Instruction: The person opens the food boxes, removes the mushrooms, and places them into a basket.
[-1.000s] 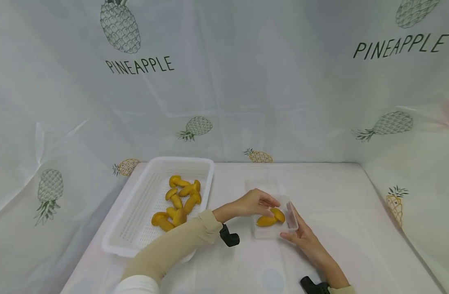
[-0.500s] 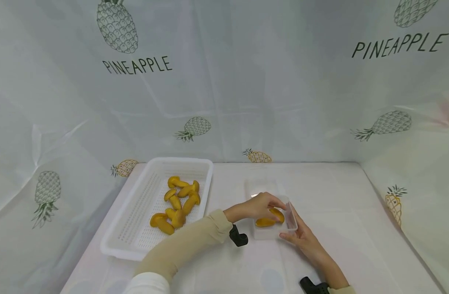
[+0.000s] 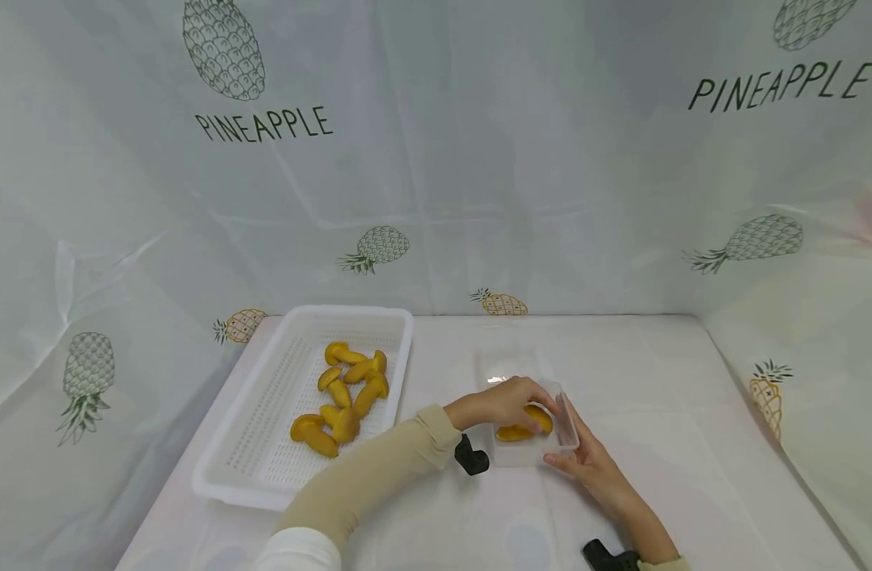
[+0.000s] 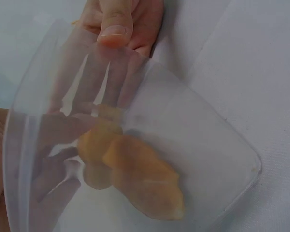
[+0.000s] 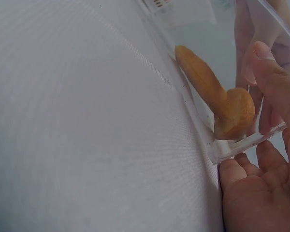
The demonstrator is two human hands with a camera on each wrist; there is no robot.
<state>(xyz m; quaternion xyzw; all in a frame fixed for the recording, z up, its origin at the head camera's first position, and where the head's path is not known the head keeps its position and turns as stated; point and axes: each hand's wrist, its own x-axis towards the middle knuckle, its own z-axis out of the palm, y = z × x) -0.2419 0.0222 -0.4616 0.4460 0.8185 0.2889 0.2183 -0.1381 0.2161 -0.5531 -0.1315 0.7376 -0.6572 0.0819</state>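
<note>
A clear plastic box (image 3: 524, 454) stands on the table with a yellow-brown mushroom (image 5: 210, 89) lying in it. My left hand (image 3: 510, 402) reaches into the box from the left, its thumb and fingers curved about the mushroom's cap; its palm side is hidden in the head view. Seen through the clear wall, the same mushroom (image 4: 142, 179) lies by the left fingertips. At the box's right end my right hand (image 3: 589, 460) holds the wall, thumb on the near side. In the right wrist view the right thumb (image 5: 275, 72) rests along the box, fingers below the rim.
A white perforated basket (image 3: 228, 444) with several yellow mushrooms (image 3: 339, 388) stands at left, partly behind the left sleeve (image 3: 378, 476). A clear lid-like piece (image 3: 503, 362) lies behind the box. A pineapple-printed curtain (image 3: 436, 159) borders the table (image 3: 621, 365) at the back and sides.
My left hand has moved a little right and down, deeper into the box and over the mushroom's cap. The right hand, box and mushroom have stayed nearly still.
</note>
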